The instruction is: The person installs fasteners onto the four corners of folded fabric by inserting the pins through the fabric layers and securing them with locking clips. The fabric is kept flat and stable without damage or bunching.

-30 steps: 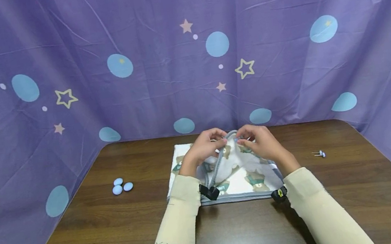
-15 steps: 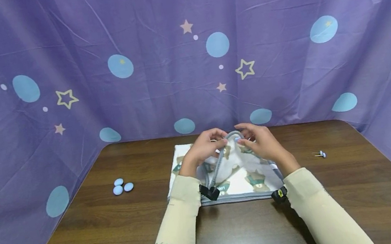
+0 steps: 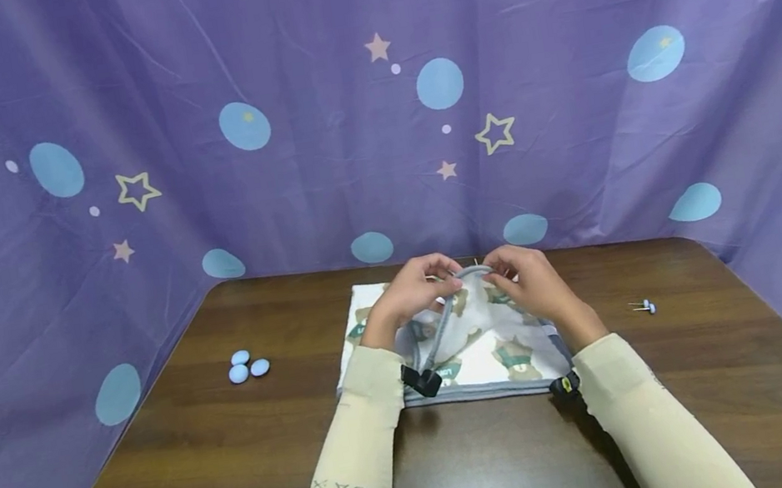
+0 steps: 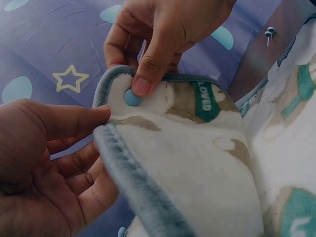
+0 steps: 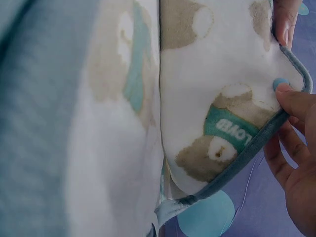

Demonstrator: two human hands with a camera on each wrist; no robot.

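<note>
A folded white blanket (image 3: 480, 361) with brown bears and grey-blue edging lies before me, one corner lifted. My left hand (image 3: 410, 296) pinches that corner's edging between thumb and fingers. On the corner's other side, my right hand (image 3: 533, 282) grips the cloth, its fingers partly hidden behind it. Its thumb rests against a round light-blue pin head (image 4: 132, 98) lying flat on the corner. This blue head also shows beside the thumb in the right wrist view. A thin pin shaft (image 3: 476, 262) seems to poke up just beyond the edging in the head view.
Several things share the brown wooden table (image 3: 191, 476). Three light-blue oval caps (image 3: 239, 374) sit at the left. Two blue-headed pins (image 3: 647, 307) lie at the right. A purple curtain (image 3: 321, 178) with stars and dots hangs behind and at the sides.
The right fingers have shifted slightly right along the corner, and a thin shaft now shows past the edging. The left hand keeps its hold. The head view has tilted slightly.
</note>
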